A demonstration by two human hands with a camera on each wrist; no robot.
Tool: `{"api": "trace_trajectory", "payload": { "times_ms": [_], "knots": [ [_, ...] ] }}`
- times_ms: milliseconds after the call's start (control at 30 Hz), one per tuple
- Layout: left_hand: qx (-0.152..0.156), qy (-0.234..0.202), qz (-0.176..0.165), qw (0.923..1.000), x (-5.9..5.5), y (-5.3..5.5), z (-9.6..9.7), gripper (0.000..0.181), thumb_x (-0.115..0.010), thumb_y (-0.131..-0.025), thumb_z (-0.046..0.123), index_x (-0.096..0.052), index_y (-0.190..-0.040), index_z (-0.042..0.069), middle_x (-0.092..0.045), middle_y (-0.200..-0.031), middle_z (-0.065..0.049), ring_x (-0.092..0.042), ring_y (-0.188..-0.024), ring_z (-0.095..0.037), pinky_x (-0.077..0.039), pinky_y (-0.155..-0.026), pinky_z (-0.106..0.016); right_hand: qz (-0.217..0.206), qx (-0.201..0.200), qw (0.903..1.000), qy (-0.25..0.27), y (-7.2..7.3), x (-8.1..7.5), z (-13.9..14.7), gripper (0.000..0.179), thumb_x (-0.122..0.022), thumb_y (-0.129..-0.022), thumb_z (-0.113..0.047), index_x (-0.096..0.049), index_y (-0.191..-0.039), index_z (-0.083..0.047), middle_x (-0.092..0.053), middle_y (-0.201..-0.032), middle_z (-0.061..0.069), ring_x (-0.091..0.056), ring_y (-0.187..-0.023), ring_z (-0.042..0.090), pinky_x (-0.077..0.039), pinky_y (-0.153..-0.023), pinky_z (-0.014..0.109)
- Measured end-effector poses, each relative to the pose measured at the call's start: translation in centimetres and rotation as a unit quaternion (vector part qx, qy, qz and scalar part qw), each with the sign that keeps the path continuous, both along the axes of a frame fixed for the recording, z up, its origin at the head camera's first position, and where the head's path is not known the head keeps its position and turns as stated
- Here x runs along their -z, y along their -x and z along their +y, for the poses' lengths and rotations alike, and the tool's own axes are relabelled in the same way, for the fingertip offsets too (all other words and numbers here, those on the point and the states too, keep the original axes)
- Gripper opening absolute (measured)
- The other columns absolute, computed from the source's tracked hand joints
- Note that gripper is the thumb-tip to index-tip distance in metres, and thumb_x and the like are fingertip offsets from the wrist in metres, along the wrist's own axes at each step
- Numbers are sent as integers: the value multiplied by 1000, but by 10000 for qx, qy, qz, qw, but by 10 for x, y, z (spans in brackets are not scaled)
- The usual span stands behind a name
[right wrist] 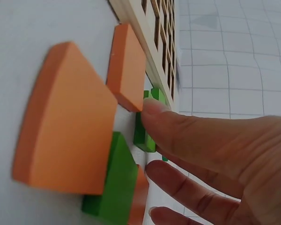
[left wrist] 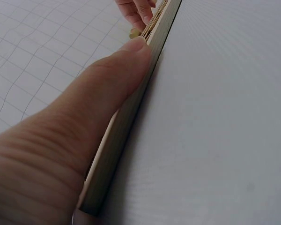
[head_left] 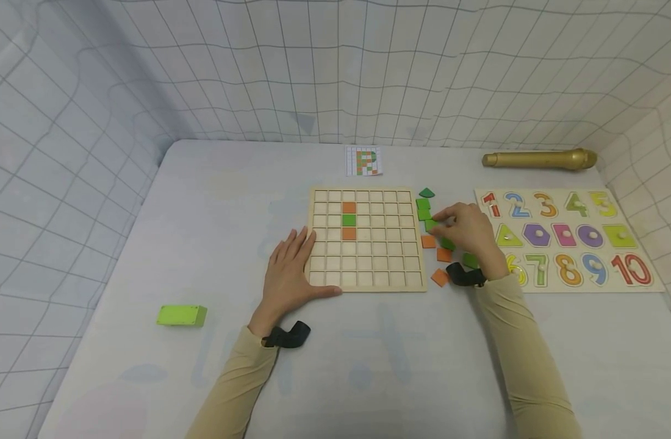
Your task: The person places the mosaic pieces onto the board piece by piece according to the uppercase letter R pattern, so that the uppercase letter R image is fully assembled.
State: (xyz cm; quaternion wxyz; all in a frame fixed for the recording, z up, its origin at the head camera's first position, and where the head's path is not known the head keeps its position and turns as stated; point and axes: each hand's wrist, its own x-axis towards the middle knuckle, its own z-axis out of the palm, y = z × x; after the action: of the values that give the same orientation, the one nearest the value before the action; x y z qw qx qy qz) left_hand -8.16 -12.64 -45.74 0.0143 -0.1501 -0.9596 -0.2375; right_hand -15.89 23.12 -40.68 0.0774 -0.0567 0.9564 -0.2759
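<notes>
A wooden grid board lies in the middle of the table, with orange, green and orange square tiles in one column. My left hand rests against its lower left corner, fingers spread along the left side. In the left wrist view the straight thumb presses on the board's edge. To the right of the board, my right hand pinches a green square tile between thumb and forefinger. The right wrist view shows the thumb over that green tile, beside an orange tile.
Several loose orange tiles and green tiles lie right of the board. A pattern card is behind it. Further right are a number puzzle and a gold microphone. A green block sits at left.
</notes>
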Motion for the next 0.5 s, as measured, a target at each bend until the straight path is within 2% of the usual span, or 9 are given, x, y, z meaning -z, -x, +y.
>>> {"api": "trace_trajectory", "payload": {
  "times_ms": [133, 300, 500],
  "knots": [
    [-1, -30, 1, 10000, 0, 0, 0, 120, -72, -59, 71, -25, -151, 10, -18, -156, -8, -6, -143, -23, -8, -112, -44, 109, -11, 9999, 11, -1, 0, 1, 29, -76, -81, -24, -72, -101, -3, -66, -102, 14, -50, -91, 30, -39, -73, 43],
    [-17, -26, -56, 10000, 0, 0, 0, 120, -72, -60, 71, -24, -152, 11, -17, -156, -8, -5, -143, -22, -8, -112, -44, 219, -21, 9995, 231, -3, 5, 3, 25, -76, -82, -21, -66, -97, -4, -63, -89, 11, -52, -81, 27, -39, -66, 37],
    [-14, -38, -49, 10000, -1, 0, 0, 120, -73, -60, 71, -24, -151, 10, -17, -156, -8, -6, -143, -23, -8, -112, -44, 280, 7, 9983, 515, -8, 7, 3, 24, -74, -84, -23, -61, -95, -6, -60, -89, 10, -54, -79, 26, -39, -63, 36]
  ]
}}
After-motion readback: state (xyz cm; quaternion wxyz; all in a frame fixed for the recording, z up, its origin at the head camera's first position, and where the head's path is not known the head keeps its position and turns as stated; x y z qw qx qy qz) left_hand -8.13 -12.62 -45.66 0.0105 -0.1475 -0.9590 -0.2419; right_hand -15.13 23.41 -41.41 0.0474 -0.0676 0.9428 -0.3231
